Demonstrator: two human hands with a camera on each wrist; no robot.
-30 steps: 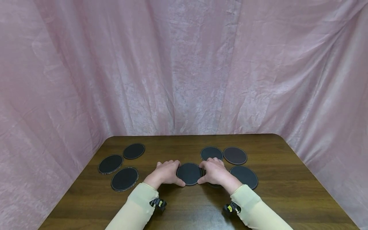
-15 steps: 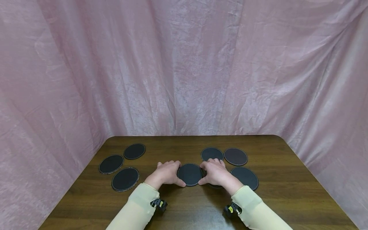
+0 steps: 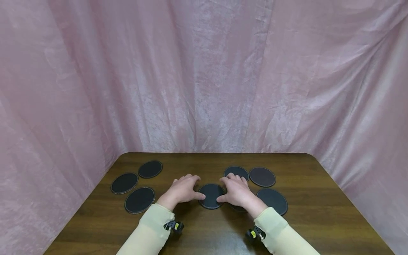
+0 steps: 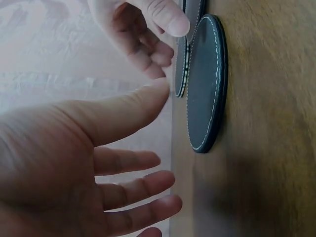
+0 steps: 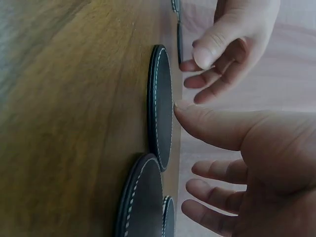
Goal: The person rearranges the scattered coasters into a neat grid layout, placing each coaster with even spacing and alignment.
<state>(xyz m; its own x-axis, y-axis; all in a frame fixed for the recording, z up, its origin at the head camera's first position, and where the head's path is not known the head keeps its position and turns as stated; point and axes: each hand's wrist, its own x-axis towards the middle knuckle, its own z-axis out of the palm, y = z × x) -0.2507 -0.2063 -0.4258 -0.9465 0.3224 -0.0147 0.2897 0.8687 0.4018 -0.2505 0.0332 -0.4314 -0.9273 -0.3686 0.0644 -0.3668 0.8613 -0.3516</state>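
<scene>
A round dark leather coaster [image 3: 211, 200] with pale edge stitching lies flat on the table between my hands. My left hand [image 3: 181, 191] hovers at its left side, fingers spread and thumb over its edge in the head view. On the other side, my right hand [image 3: 236, 192] is held the same way, relaxed and holding nothing. In the left wrist view the middle coaster [image 4: 203, 94] shows below both thumbs, with a gap to the fingers. The right wrist view has the coaster [image 5: 164, 108] beside a second coaster [image 5: 144, 202], which my right hand mostly covers in the head view.
On the left lie three more coasters, a rear one [image 3: 150, 169], an outer one [image 3: 124, 183] and a near one [image 3: 139, 200]. To the right are a partly hidden coaster [image 3: 236, 171], a brownish coaster [image 3: 262, 176] and a near coaster [image 3: 274, 201]. A pink curtain [image 3: 204, 78] hangs behind the wooden table [image 3: 197, 233].
Both hands have let go of the middle coaster's sides and risen slightly, their fingers loosening. The coaster stays in place on the table. The head view has tilted up a little.
</scene>
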